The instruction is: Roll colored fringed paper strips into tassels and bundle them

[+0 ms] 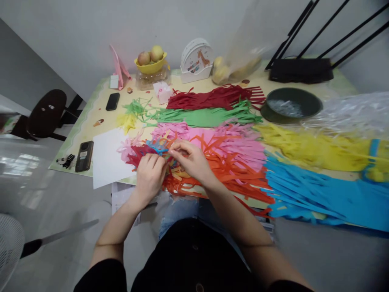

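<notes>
Presently, left hand point(151, 174) has its grip closed on the near end of red strips point(137, 156); fingers cover that end. Right hand point(191, 160), at 2 o'clock from it: thumb and forefinger pinched together, item between the tips too small to identify. Blue scraps point(159, 147) lie at 12 o'clock from the left hand, partly hidden behind the right fingers. Orange strips point(221, 162), at 3 o'clock, partly screened by right forearm. White sheet point(110, 156) at 10 o'clock on tabletop point(106, 119). Blue sheet point(358, 198), 3 o'clock, and fan point(10, 247), 8 o'clock, both cut off by frame.
</notes>
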`<state>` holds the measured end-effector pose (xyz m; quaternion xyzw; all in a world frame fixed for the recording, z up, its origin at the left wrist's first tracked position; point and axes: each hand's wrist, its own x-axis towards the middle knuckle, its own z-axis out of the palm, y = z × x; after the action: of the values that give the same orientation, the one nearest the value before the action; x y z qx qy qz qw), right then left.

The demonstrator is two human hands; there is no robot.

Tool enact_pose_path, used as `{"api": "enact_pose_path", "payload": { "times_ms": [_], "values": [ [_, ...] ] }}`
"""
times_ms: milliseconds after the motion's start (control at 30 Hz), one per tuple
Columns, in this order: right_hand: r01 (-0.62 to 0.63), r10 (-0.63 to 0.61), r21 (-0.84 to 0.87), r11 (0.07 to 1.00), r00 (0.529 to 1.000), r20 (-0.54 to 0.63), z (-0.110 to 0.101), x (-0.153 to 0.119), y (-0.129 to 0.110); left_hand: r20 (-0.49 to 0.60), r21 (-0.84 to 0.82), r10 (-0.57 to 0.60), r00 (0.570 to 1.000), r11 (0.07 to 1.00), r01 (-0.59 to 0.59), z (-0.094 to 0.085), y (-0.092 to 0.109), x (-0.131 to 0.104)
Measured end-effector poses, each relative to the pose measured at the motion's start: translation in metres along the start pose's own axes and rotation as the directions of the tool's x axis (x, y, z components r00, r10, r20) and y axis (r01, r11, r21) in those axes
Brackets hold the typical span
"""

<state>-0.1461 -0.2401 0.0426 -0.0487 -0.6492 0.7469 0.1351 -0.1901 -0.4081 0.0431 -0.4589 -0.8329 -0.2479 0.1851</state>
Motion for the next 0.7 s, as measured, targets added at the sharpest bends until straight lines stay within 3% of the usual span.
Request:
{"api": "enact_pose_path", "payload": {
  "times_ms": [100,167,200,233,267,300,367,433,567,633,700],
  "values": [
    [0.101,-0.033,0.327,0.940,0.977,-0.208,0.002,0.000,0.000,0.188,-0.267,0.017,0.982,0.963,0.035,-0.008,-0.020,0.000],
    [0.117,-0.021,0.424,0.898,0.975,-0.222,0.003,0.000,-0.001,0.236,-0.417,-0.018,0.972,0.901,0.119,-0.019,-0.052,0.007],
    [0.110,-0.022,0.428,0.897,0.979,-0.204,0.004,0.000,-0.002,0.208,-0.404,-0.135,0.969,0.890,0.211,-0.023,-0.072,0.013],
    [0.096,-0.023,0.421,0.902,0.984,-0.175,0.004,-0.001,-0.002,0.115,-0.304,-0.330,0.937,0.886,0.349,-0.025,-0.093,0.018],
    [0.081,-0.021,0.412,0.908,0.989,-0.148,0.004,-0.001,-0.003,0.092,-0.175,-0.491,0.866,0.848,0.500,-0.025,-0.113,0.023],
    [0.069,-0.019,0.403,0.913,0.992,-0.126,0.004,-0.002,-0.002,0.172,-0.078,-0.592,0.787,0.789,0.610,-0.023,-0.131,0.027],
    [0.063,-0.020,0.383,0.922,0.993,-0.115,0.005,-0.004,-0.002,0.246,-0.007,-0.668,0.702,0.724,0.690,-0.015,-0.159,0.031],
    [0.064,-0.026,0.363,0.930,0.994,-0.108,0.004,-0.004,-0.001,0.276,-0.010,-0.686,0.673,0.699,0.715,-0.009,-0.175,0.031],
    [0.066,-0.035,0.325,0.943,0.994,-0.101,0.002,-0.003,-0.004,0.153,-0.084,-0.721,0.675,0.671,0.736,-0.023,-0.178,0.030],
    [0.058,-0.030,0.277,0.959,0.994,-0.104,0.004,-0.001,-0.007,0.070,-0.224,-0.720,0.690,0.663,0.714,-0.035,-0.163,0.030],
    [0.046,-0.028,0.219,0.975,0.996,-0.086,0.008,0.001,-0.011,0.039,-0.465,-0.695,0.718,0.624,0.628,-0.042,-0.137,0.031]
  ]
}}
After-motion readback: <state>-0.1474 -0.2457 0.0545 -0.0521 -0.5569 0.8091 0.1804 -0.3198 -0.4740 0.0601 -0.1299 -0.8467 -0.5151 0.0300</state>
